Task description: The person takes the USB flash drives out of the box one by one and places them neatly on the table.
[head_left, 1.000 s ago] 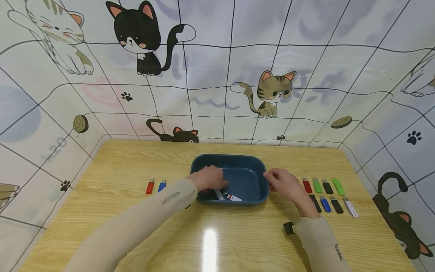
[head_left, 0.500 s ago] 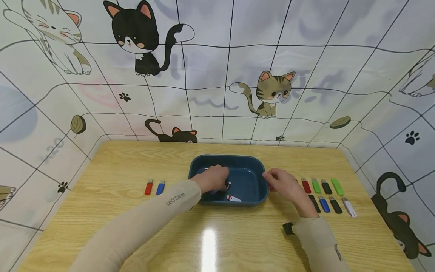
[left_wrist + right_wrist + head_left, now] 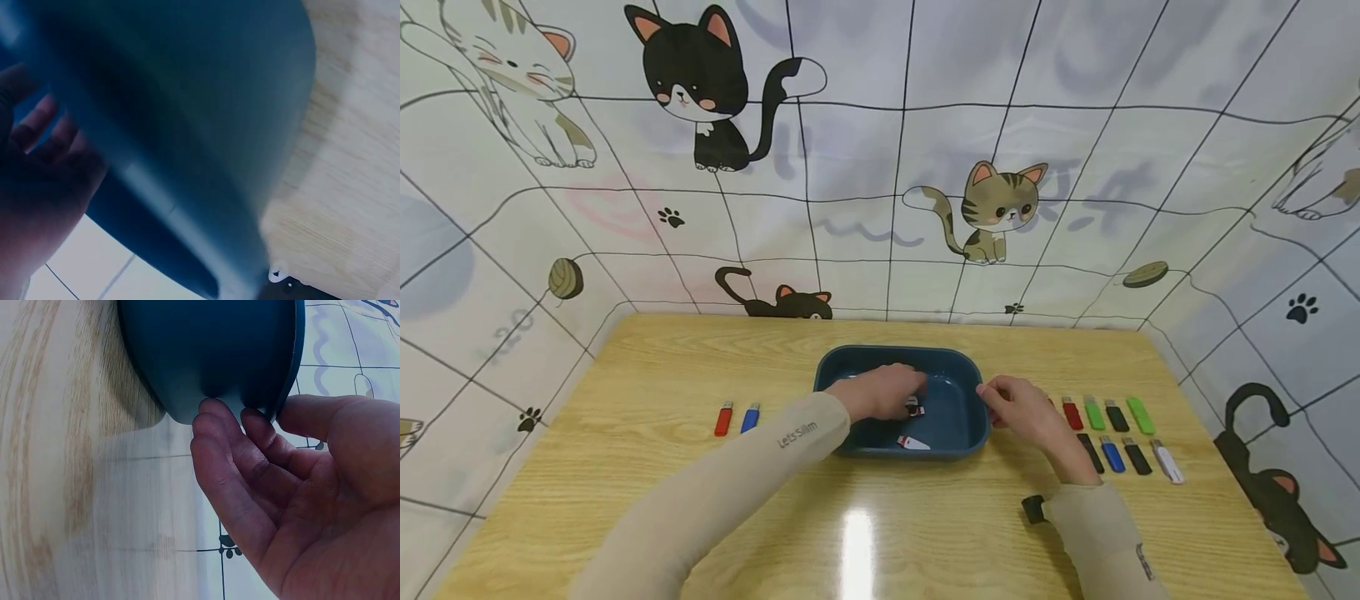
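Observation:
In the head view, a dark blue plastic basin (image 3: pixel 951 425) sits on the table. My left hand (image 3: pixel 880 392) reaches down into it, over a few USB sticks. A dark and silver USB stick (image 3: pixel 913 408) shows by its fingers, and a white one with a red part (image 3: pixel 913 442) lies nearer the front wall. Loosely bent fingers (image 3: pixel 40 122) appear behind the basin's rim in the left wrist view; their contact is hidden. My right hand (image 3: pixel 1018 407) pinches the basin's right rim between thumb and forefinger, its other fingers (image 3: pixel 219 469) against or close to the outer wall.
Right of the basin, several USB sticks lie in two rows, including a green one (image 3: pixel 1140 415) and a white one (image 3: pixel 1167 462). A red USB stick (image 3: pixel 723 419) and a blue one (image 3: pixel 750 417) lie to the left. A cat-patterned cloth (image 3: pixel 850 167) stands behind the wooden table (image 3: pixel 790 542).
My left hand has moved rightward inside the basin, and a dark and silver USB stick by it has shifted right. My right hand keeps its hold on the rim.

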The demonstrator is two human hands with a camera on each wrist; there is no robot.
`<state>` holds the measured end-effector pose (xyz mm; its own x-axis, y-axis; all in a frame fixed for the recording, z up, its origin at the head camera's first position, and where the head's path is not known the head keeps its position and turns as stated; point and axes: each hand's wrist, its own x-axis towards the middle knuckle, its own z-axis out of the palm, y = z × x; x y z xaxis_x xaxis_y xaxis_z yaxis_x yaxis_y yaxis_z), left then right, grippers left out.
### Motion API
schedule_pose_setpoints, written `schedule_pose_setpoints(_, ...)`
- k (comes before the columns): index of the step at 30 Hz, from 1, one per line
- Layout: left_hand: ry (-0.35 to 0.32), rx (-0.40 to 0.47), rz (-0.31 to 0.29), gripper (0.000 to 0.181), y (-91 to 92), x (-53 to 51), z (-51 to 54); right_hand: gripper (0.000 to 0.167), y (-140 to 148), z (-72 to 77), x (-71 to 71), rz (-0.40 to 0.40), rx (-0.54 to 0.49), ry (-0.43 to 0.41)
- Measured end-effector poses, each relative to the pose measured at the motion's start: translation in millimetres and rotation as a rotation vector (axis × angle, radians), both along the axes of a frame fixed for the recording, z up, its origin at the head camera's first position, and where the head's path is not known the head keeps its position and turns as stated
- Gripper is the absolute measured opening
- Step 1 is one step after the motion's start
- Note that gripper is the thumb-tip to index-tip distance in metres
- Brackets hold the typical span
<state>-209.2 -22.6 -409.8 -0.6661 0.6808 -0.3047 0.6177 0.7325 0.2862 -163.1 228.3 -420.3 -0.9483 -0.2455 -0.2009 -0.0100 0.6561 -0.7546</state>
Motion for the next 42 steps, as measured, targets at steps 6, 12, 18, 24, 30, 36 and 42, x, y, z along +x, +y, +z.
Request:
schedule_pose_setpoints(6,-0.051,0.056,-0.031,0.033,-13.6,-12.7,1.4,0.033,-1,-1.4,-0.1,0.003,-0.003,0.009)
schedule_pose_setpoints(12,-0.092,0.097,-0.011,0.021,-18.5,-18.1,4.3,0.034,-2,-1.0,0.4,-0.005,0.001,0.005)
schedule_pose_setpoints(18,-0.098,0.087,-0.030,0.013,-10.6,-11.3,5.6,0.033,-2,-0.1,1.2,-0.004,-0.001,0.008)
schedule_pose_setpoints(24,-0.031,0.018,-0.049,0.015,-4.5,-2.8,4.8,0.032,-2,-0.2,1.3,0.001,-0.006,0.006)
schedule_pose_setpoints(30,0.032,-0.032,-0.127,0.012,-2.3,3.6,0.5,0.032,-2,0.6,2.2,-0.004,0.009,0.004)
schedule_pose_setpoints(36,0.094,-0.041,-0.144,0.012,-1.0,6.2,-0.6,0.031,-1,0.9,1.7,-0.006,0.000,-0.001)
schedule_pose_setpoints(42,0.135,-0.063,-0.145,0.013,1.3,10.4,-0.1,0.030,-1,0.9,1.2,-0.006,-0.004,0.004)
